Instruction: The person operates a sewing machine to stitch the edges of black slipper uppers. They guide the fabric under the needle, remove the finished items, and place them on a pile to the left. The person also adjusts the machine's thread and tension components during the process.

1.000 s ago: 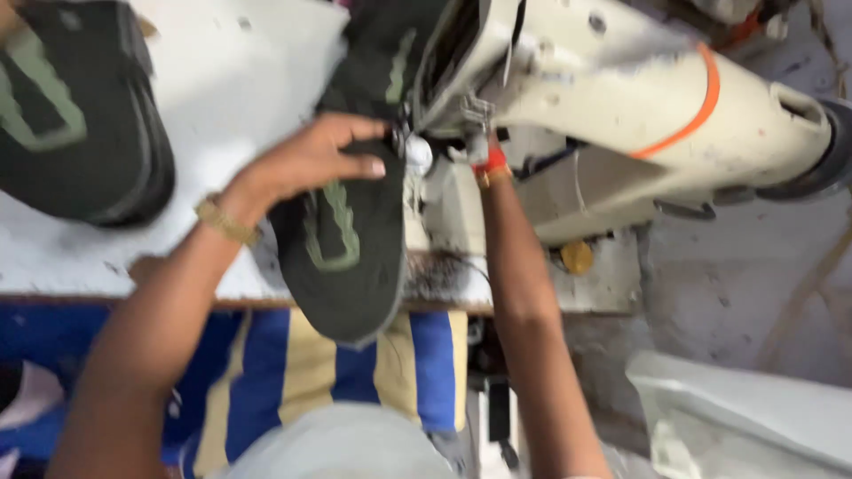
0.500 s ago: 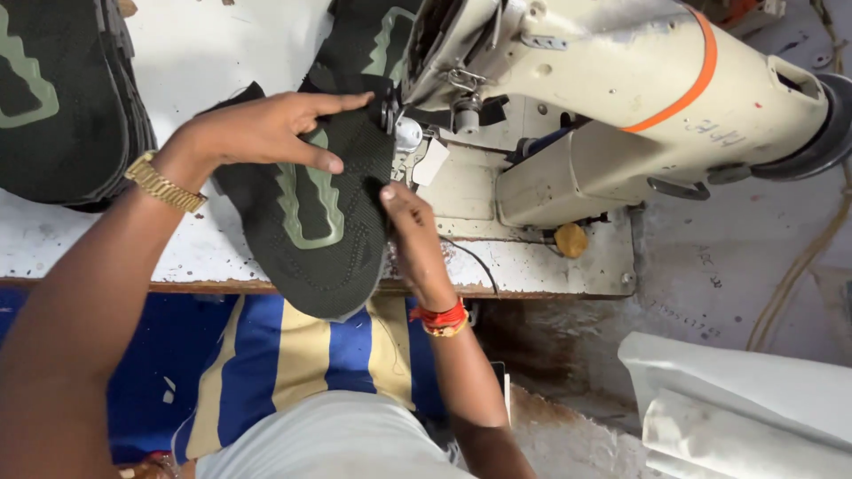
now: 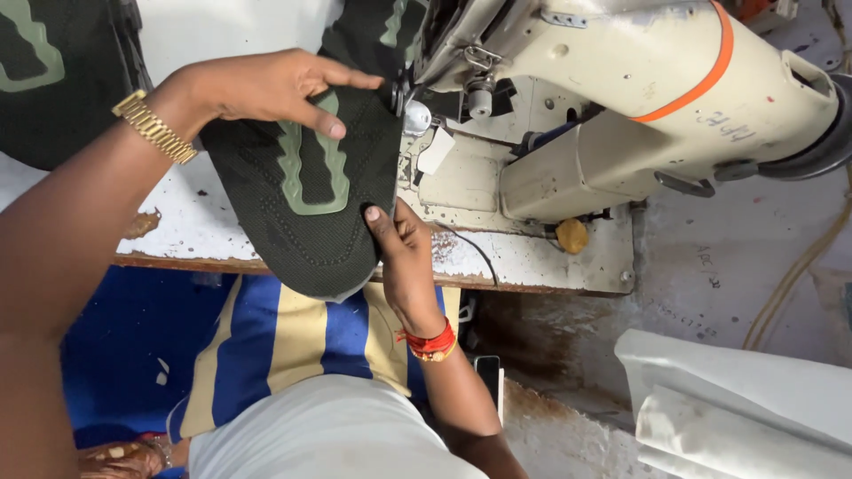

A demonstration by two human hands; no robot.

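Two bare hands steady a dark fabric shoe upper at a sewing machine.

A cream sewing machine [image 3: 639,98] with an orange band stands at the right end of a worn white tabletop [image 3: 191,226]. A dark green shoe upper [image 3: 311,208] with a pale green patch lies by the machine's needle and overhangs the tabletop's near edge. The left hand [image 3: 266,89], gold watch at the wrist, lies flat on top of it, fingers spread, its grip not closed round anything. The right hand [image 3: 404,253], red threads at the wrist, has its grip pinched on the upper's right edge.
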